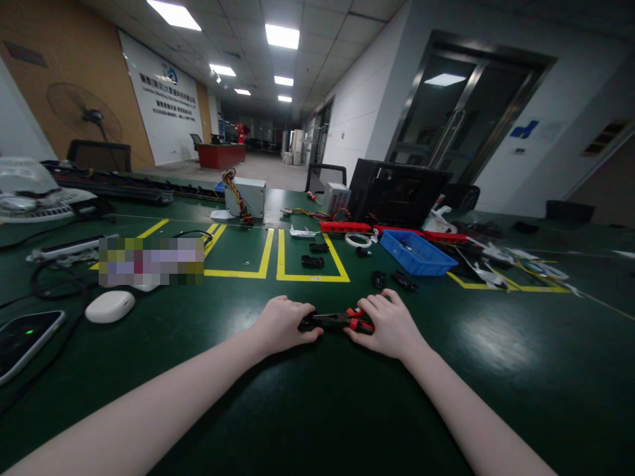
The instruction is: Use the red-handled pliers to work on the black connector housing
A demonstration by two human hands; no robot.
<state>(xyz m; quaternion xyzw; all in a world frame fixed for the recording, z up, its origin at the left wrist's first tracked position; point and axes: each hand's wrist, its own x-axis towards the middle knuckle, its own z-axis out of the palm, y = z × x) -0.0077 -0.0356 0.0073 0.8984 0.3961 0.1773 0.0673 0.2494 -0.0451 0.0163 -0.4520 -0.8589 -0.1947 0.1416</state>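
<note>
Both arms reach over the green tabletop [337, 416], and it's all happening in the middle! Your left hand [288, 322] is closed around a small black piece [308, 322], too dark to make out in detail. Your right hand [389, 324] grips the red-and-black handles of the pliers [337, 318], nose pointing left, right up at that piece; whether the tips bite, I can't tell. Beyond, 2 black parts [313, 262] lie inside the yellow tape [280, 254], 2 dark bundles [404, 280] sit just outside, and there's the blue bin [419, 259] close beside them!
</note>
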